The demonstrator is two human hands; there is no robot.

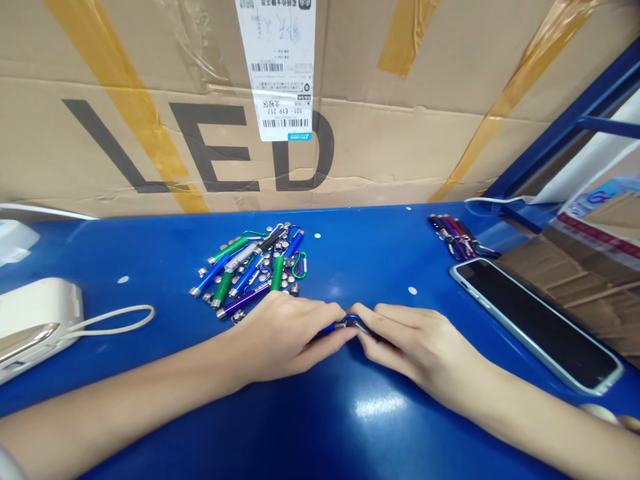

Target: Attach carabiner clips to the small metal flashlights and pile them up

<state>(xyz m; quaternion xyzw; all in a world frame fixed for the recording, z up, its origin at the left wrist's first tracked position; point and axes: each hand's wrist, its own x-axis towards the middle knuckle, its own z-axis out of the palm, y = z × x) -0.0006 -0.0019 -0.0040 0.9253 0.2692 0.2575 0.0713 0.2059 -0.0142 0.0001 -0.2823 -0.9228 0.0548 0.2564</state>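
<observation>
**Both hands pinched together on a blue penlight keychain (347, 327), close to a loose heap**

Left hand (287, 337) and right hand (417, 353) together near the middle of the glossy blue table top (350, 433), fingertips meeting and clamped on the keychain from either side. Most of it hidden by the fingers, with only a short blue barrel and a dark metal loop showing between them.

Just beyond the left hand, toward the far left, a loose heap of penlight keychains (245, 267) in blue, green and purple, tangled with coloured carabiners and scattered silver button cells (283, 272). Farther right, a small bundle of dark red and purple penlights (453, 233) near the far edge. Nearer on the right, a smartphone (535, 320) lying face up. On the left, a white boxy device (35, 317) with a looped white cable (117, 319). Past the far edge, a cardboard carton (215, 150) printed "LED".

Main risks: a loosened pinch on so small a piece, letting the keychain slip and skid on the slick surface; a careless shift of the left hand into the heap, sending button cells rolling; carabiners snagging one another; a wide sweep of the right forearm knocking the smartphone.
</observation>
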